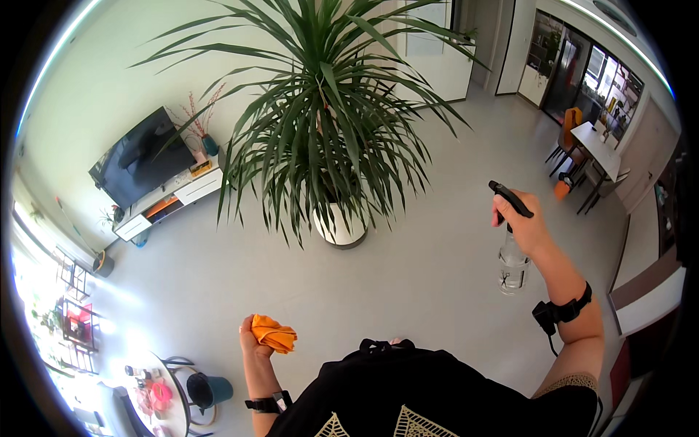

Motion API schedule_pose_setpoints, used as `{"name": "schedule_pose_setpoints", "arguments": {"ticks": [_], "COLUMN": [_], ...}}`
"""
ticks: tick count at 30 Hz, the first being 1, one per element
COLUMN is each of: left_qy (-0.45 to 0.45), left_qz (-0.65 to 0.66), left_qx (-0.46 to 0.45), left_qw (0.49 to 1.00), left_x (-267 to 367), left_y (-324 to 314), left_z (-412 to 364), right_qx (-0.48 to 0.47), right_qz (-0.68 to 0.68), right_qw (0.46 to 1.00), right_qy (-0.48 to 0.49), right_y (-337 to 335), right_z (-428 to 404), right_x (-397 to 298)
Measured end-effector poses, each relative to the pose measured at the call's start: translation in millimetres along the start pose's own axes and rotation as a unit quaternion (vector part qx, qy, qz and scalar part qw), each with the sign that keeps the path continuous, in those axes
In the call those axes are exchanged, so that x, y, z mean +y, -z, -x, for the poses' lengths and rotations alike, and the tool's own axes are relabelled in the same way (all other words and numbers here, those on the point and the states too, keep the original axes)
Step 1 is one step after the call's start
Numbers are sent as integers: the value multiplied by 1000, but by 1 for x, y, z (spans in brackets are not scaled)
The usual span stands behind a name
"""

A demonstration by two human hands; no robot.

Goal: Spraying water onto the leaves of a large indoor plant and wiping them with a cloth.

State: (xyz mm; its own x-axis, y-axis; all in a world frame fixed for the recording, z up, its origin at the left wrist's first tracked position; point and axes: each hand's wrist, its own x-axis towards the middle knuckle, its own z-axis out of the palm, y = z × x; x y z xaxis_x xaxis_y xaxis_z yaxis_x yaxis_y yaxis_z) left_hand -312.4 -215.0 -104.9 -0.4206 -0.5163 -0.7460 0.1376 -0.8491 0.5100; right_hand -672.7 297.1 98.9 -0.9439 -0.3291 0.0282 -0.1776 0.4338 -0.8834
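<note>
My right hand [524,218] grips the neck of a clear spray bottle [513,267], with fingers at its black trigger head [510,198]. Some clear liquid seems to sit in the bottle, which has a small dark scissors-like print. A crumpled orange cloth [274,333] is bunched in my left hand [253,338], low and to the left. Ahead of me stands a large potted plant [327,125] with long, narrow, drooping green leaves. Its white pot [341,225] rests on the floor, partly hidden by foliage. Both hands are apart from the leaves.
A television [144,155] stands over a low white cabinet [199,185] at the left. Nearer are a round table [177,401] bearing pink items and a blue-green bin [218,390]. A dining table [595,143] with chairs stands far right. Grey floor [415,273] surrounds the pot.
</note>
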Motion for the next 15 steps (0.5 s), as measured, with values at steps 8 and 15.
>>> {"name": "schedule_pose_setpoints", "arguments": {"ticks": [8,15], "left_qy": [9,10], "left_qz": [-33,-44], "left_qx": [-5,-16], "left_qw": [999,999], "left_x": [6,19], "left_y": [-4,-10], "left_z": [12,15], "right_qx": [80,71], "right_qz": [-16,-14], "right_qw": [996,997], "right_qy": [45,20], "right_y": [-12,8], "right_z": [27,35], "right_x": [14,12]}}
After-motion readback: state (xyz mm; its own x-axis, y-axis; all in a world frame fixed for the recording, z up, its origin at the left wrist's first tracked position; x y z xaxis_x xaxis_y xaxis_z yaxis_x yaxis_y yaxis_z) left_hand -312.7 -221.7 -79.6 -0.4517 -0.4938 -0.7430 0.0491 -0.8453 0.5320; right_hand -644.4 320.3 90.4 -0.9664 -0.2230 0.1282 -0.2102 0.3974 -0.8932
